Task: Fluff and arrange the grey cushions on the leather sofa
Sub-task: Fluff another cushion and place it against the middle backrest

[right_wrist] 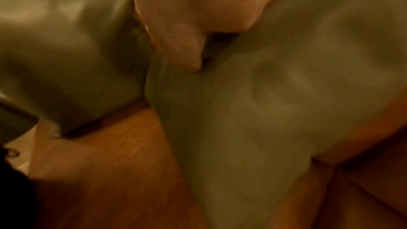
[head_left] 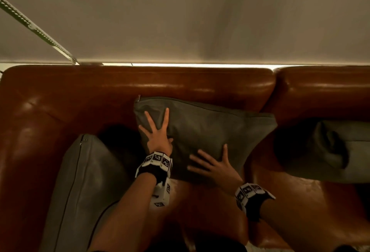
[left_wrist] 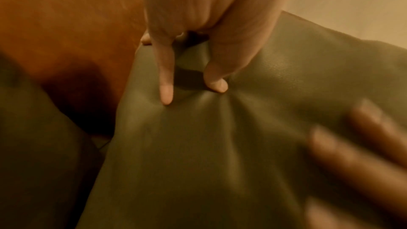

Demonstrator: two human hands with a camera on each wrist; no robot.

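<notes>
A grey cushion leans against the backrest of the brown leather sofa. My left hand lies on the cushion's upper left part with its fingers straight and splayed. In the left wrist view a finger and the thumb of the left hand dent the grey cushion. My right hand is flat on the cushion's lower middle with its fingers spread, and looks blurred. The right wrist view shows the right hand against the cushion.
A second grey cushion stands on the seat at the left, by the sofa arm. A third grey cushion lies on the right seat section. A plain wall rises behind the sofa, with a beaded cord hanging at the upper left.
</notes>
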